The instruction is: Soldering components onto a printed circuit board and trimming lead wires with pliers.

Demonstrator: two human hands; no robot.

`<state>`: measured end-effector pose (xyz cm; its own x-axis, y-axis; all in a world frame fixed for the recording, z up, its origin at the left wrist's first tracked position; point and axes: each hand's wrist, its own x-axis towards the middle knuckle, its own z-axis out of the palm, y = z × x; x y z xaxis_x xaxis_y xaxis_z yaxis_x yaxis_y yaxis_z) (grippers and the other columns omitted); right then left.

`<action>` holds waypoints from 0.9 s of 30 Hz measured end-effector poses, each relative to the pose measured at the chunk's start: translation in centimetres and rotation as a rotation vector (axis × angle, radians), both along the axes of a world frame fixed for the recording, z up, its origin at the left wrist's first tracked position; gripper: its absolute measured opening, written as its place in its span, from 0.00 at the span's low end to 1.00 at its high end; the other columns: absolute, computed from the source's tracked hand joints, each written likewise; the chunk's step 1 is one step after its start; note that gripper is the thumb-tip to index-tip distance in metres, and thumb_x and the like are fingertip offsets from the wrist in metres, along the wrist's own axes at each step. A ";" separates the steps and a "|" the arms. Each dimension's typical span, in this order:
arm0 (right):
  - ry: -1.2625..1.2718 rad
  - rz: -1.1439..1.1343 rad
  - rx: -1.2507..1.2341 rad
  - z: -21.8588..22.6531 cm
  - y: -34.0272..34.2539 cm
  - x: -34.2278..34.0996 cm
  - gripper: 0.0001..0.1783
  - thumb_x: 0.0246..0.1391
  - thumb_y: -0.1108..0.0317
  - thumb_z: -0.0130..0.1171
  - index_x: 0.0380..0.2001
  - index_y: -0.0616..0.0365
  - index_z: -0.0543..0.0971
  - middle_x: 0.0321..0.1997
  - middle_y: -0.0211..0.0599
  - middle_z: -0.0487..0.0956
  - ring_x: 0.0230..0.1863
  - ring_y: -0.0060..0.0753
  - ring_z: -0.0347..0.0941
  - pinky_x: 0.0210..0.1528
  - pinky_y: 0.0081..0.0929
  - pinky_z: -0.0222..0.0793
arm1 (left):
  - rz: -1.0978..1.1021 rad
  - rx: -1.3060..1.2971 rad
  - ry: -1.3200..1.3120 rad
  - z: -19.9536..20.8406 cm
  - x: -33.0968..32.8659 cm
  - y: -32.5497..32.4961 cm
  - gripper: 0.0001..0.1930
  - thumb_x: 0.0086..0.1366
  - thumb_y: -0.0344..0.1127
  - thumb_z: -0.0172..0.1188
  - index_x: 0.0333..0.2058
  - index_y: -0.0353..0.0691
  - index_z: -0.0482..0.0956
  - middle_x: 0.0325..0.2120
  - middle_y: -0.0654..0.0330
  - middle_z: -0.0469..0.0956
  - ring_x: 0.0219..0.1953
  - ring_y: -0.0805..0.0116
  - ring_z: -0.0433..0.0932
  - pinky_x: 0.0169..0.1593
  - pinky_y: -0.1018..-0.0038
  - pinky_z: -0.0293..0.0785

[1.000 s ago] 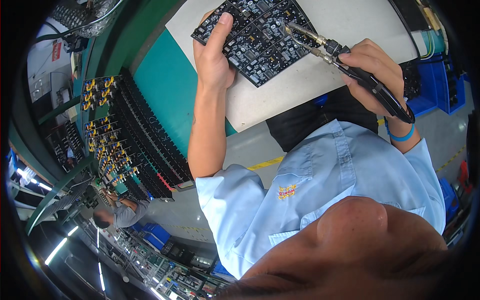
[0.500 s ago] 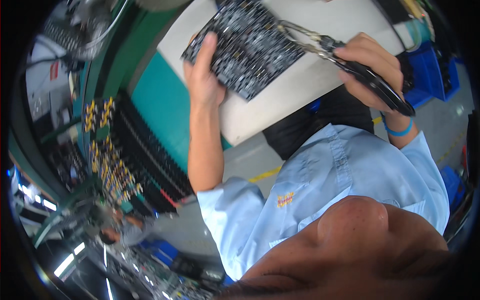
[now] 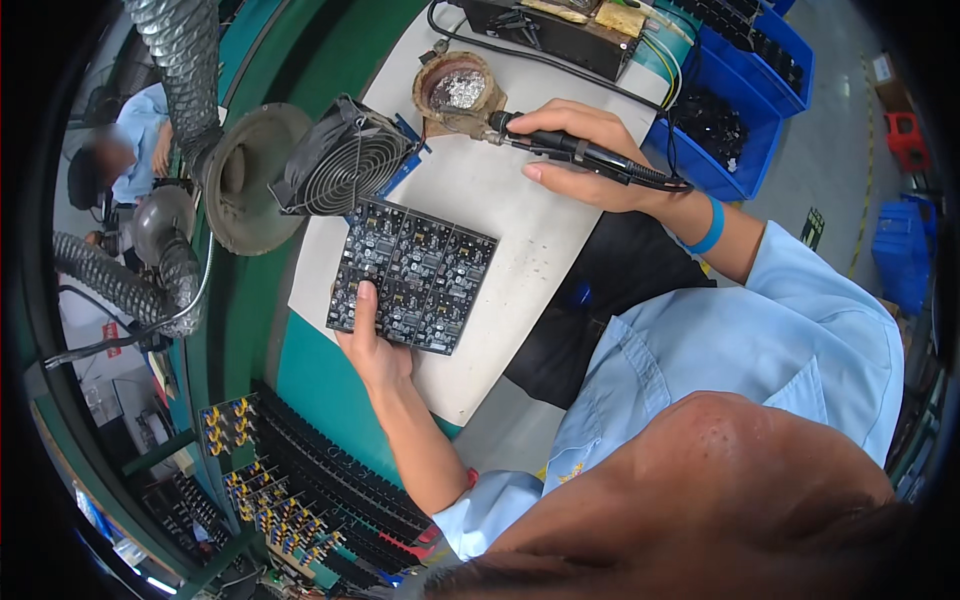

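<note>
My left hand (image 3: 378, 352) grips the near left edge of a black circuit board panel (image 3: 430, 285), thumb on top and fingers beneath. The panel is divided into several sections full of small parts and tilts over the white worktop (image 3: 535, 215). My right hand (image 3: 595, 140) is closed around black-handled soldering tweezers (image 3: 560, 145) with a cable trailing from the rear. Their metal end is at the lower right edge of a round brownish dish (image 3: 490, 97) holding shiny silvery bits (image 3: 460, 88). Whether the tips touch the dish, I cannot tell.
A black fan (image 3: 345, 165) and a fume hood cone (image 3: 255, 195) stand left of the dish. Behind is a black box (image 3: 545, 40) with cables. Blue bins (image 3: 735, 165) hold black parts at right. Racked boards (image 3: 290, 510) fill the lower left; another person (image 3: 145, 135) sits far left.
The tweezers have gone from the panel's right edge to the dish. My left hand still holds the panel, now lower in view. The view has shifted, bringing dish, fan and bins into sight.
</note>
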<state>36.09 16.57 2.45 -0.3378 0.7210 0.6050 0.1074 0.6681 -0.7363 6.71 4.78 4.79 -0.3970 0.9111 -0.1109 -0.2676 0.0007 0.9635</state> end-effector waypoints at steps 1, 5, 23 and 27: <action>-0.009 0.019 -0.008 0.2 0.1 0.3 0.23 0.47 0.78 0.66 0.50 0.62 0.79 0.42 0.39 0.81 0.36 0.31 0.75 0.41 0.24 0.70 | 0.007 -0.013 -0.004 0.2 0.2 0.2 0.15 0.68 0.32 0.57 0.49 0.27 0.77 0.41 0.51 0.83 0.37 0.65 0.84 0.39 0.75 0.81; -0.005 0.041 0.004 1.0 0.7 1.2 0.22 0.47 0.79 0.66 0.49 0.62 0.79 0.42 0.40 0.81 0.35 0.32 0.75 0.40 0.24 0.69 | 0.021 -0.036 -0.014 1.2 1.1 0.6 0.15 0.68 0.32 0.58 0.49 0.28 0.78 0.42 0.51 0.83 0.37 0.65 0.84 0.39 0.75 0.81; -0.101 -0.023 0.047 -3.9 -3.9 -8.6 0.23 0.52 0.78 0.65 0.54 0.63 0.77 0.51 0.44 0.79 0.45 0.34 0.78 0.50 0.24 0.72 | 0.048 -0.045 -0.114 -4.2 -9.2 -2.9 0.15 0.63 0.27 0.63 0.48 0.31 0.75 0.38 0.52 0.83 0.35 0.64 0.83 0.39 0.74 0.81; -0.156 -0.112 0.013 -4.9 -6.4 -11.5 0.23 0.54 0.77 0.64 0.55 0.64 0.77 0.49 0.45 0.81 0.46 0.35 0.80 0.50 0.22 0.73 | -0.039 -0.004 -0.182 -5.0 -12.1 -5.3 0.14 0.63 0.28 0.63 0.46 0.30 0.76 0.36 0.52 0.83 0.33 0.65 0.83 0.37 0.75 0.80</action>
